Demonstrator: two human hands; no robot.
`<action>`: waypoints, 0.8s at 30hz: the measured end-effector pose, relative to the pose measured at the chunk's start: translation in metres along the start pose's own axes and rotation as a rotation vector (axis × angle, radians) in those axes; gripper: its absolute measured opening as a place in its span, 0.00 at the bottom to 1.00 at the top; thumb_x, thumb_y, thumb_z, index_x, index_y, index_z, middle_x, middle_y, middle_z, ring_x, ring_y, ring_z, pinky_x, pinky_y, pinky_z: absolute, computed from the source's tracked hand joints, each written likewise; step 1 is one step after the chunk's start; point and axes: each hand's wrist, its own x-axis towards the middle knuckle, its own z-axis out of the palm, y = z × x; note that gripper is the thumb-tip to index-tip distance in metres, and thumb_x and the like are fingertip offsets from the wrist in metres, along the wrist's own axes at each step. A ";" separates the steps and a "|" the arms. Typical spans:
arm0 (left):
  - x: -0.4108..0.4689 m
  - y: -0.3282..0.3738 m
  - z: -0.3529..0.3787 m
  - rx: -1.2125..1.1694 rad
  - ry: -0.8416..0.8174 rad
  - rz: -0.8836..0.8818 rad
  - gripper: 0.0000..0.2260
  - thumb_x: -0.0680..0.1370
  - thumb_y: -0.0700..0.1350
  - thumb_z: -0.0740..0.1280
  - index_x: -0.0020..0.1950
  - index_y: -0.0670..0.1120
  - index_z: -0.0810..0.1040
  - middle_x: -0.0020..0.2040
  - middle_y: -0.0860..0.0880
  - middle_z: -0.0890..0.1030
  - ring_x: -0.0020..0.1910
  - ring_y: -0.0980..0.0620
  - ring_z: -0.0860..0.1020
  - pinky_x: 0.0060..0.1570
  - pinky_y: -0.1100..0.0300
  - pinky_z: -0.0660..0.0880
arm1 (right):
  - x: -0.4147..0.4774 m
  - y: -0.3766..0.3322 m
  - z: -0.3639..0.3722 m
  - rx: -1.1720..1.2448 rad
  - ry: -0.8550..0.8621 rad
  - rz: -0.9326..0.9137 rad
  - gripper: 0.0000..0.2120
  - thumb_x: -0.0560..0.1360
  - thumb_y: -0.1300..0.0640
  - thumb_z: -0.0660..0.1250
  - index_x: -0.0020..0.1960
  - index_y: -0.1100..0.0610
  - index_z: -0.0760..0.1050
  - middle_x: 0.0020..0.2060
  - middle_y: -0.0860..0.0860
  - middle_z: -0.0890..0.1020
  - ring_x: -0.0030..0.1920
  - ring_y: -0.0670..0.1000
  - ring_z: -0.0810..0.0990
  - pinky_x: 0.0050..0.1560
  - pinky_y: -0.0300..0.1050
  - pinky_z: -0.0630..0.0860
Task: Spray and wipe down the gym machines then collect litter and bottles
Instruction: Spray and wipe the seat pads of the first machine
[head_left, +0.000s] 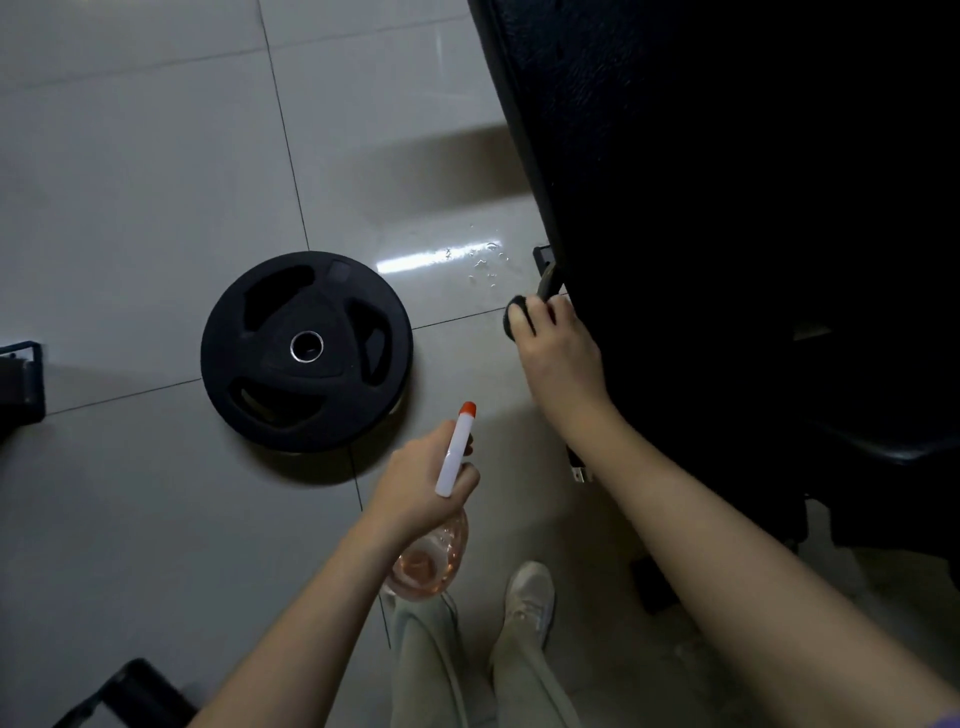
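Note:
My left hand (421, 478) grips a clear spray bottle (434, 564) with pinkish liquid, a white head and an orange nozzle tip that points up and away from me. My right hand (558, 353) holds a small dark cloth or pad (511, 317) against the lower left edge of a big black padded gym machine (727, 208) that fills the right side of the view. The fingers curl round the dark wad; most of it is hidden under them.
A black weight plate (306, 351) lies flat on the grey tiled floor, left of my hands. Water drops (480, 265) glisten on the tile near the machine. Dark machine parts show at the left edge (21, 384) and bottom left (130, 696). My legs and shoe (530, 597) are below.

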 end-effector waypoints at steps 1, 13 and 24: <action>0.000 0.000 -0.001 -0.008 0.000 0.007 0.16 0.68 0.50 0.59 0.53 0.46 0.74 0.46 0.50 0.81 0.42 0.48 0.79 0.43 0.53 0.75 | -0.002 0.000 0.005 -0.049 -0.014 -0.063 0.16 0.68 0.63 0.67 0.56 0.59 0.80 0.50 0.56 0.81 0.50 0.55 0.80 0.46 0.43 0.77; 0.006 -0.004 -0.009 0.032 -0.010 0.021 0.15 0.69 0.51 0.58 0.52 0.46 0.73 0.45 0.48 0.80 0.42 0.46 0.78 0.43 0.50 0.75 | -0.038 0.008 -0.010 0.108 0.128 -0.033 0.17 0.70 0.67 0.58 0.56 0.65 0.77 0.50 0.60 0.80 0.49 0.60 0.77 0.43 0.48 0.78; 0.004 -0.004 -0.008 0.011 -0.005 0.034 0.15 0.69 0.51 0.60 0.53 0.47 0.74 0.42 0.52 0.79 0.41 0.46 0.80 0.44 0.49 0.77 | -0.063 0.004 0.013 -0.013 -0.028 -0.131 0.17 0.71 0.67 0.56 0.52 0.61 0.80 0.52 0.60 0.81 0.46 0.58 0.77 0.40 0.46 0.77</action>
